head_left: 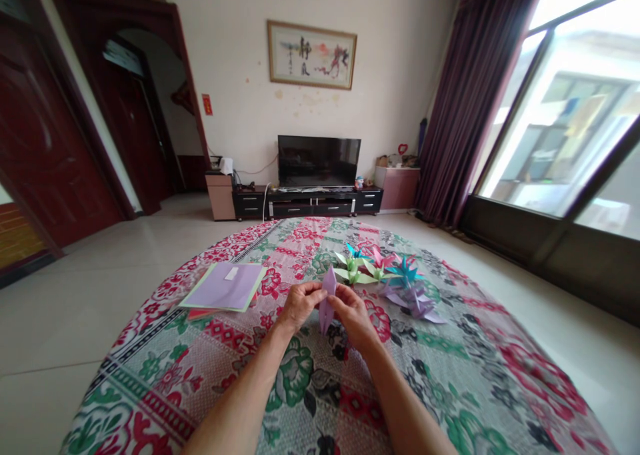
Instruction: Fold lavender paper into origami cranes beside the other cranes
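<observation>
A narrow folded purple paper (327, 315) stands upright between my hands, pointed at its top and bottom. My left hand (301, 304) pinches its left side, and my right hand (354, 313) holds its right side. Both thumbs are close together near its middle. Right of my hands, several folded paper cranes lie grouped on the cloth: purple ones (419, 303), blue ones (404, 272), green ones (353, 268) and pink ones (381, 257). To the left lies a stack of square paper (215, 293) with a purple sheet on top and green and red edges beneath.
A patterned cloth (295, 375) covers the round table. Beyond it are a black television (319, 161) on a low cabinet (295, 205), a framed picture (311, 55) on the wall, and a dark curtain (453, 108) beside a window at the right.
</observation>
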The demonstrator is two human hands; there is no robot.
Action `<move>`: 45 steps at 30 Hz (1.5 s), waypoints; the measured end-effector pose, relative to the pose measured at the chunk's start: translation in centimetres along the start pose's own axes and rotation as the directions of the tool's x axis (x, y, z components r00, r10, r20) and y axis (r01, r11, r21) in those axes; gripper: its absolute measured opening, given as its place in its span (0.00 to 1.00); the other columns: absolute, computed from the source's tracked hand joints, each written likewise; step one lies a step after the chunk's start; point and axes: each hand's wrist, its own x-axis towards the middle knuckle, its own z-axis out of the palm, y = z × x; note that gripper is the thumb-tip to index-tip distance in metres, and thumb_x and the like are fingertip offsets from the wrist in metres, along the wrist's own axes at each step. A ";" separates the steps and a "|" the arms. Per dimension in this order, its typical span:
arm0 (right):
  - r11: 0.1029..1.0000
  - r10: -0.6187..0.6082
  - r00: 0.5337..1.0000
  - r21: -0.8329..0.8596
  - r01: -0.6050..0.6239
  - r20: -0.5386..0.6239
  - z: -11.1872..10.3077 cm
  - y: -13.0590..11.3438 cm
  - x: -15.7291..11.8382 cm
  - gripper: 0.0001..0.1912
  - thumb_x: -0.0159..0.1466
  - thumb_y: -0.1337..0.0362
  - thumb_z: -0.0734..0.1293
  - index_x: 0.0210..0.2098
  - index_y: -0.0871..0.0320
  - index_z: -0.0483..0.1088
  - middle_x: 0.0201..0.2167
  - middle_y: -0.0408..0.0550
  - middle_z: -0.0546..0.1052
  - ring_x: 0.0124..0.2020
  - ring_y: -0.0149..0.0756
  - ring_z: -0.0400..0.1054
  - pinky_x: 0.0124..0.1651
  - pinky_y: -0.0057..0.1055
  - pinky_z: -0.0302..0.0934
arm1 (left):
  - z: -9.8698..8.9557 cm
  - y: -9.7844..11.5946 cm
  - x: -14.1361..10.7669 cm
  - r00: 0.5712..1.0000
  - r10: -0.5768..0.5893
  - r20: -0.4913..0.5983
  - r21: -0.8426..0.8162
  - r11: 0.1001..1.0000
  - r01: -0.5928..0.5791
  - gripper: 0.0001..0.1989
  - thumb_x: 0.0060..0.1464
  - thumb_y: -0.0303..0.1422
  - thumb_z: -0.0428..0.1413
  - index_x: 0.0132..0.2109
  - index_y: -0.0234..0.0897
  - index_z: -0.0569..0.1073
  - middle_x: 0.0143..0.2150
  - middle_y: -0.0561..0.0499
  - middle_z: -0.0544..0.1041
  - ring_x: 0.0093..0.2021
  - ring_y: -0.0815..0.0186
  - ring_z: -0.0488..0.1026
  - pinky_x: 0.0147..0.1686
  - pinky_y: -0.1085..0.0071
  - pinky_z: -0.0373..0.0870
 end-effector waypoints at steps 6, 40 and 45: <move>0.993 0.113 0.993 0.010 -0.114 0.043 -0.5 0.0 -0.7 0.17 0.49 0.56 0.72 0.36 0.58 0.72 0.29 0.44 0.76 0.26 0.32 0.68 0.31 0.29 0.63 | -0.2 -0.1 0.0 0.998 -0.061 -0.012 -0.104 0.993 0.059 0.16 0.39 0.34 0.62 0.37 0.30 0.77 0.26 0.49 0.78 0.23 0.66 0.73 0.28 0.70 0.69; 0.971 -0.075 0.996 -0.231 0.063 -0.045 0.9 -0.3 -1.2 0.15 0.48 0.56 0.70 0.33 0.58 0.70 0.25 0.41 0.72 0.23 0.29 0.62 0.26 0.25 0.56 | -0.8 0.0 -0.5 0.998 -0.067 0.013 -0.005 0.998 0.067 0.15 0.42 0.41 0.60 0.33 0.33 0.76 0.24 0.53 0.71 0.24 0.73 0.64 0.24 0.78 0.60; 0.963 -0.067 0.998 -0.262 0.063 -0.006 0.7 -1.3 -1.8 0.16 0.53 0.54 0.67 0.37 0.57 0.72 0.29 0.43 0.75 0.30 0.34 0.65 0.32 0.27 0.59 | -1.0 0.0 -0.5 0.990 -0.136 0.026 -0.171 0.975 0.139 0.14 0.39 0.38 0.62 0.33 0.34 0.76 0.26 0.52 0.73 0.26 0.73 0.66 0.26 0.78 0.61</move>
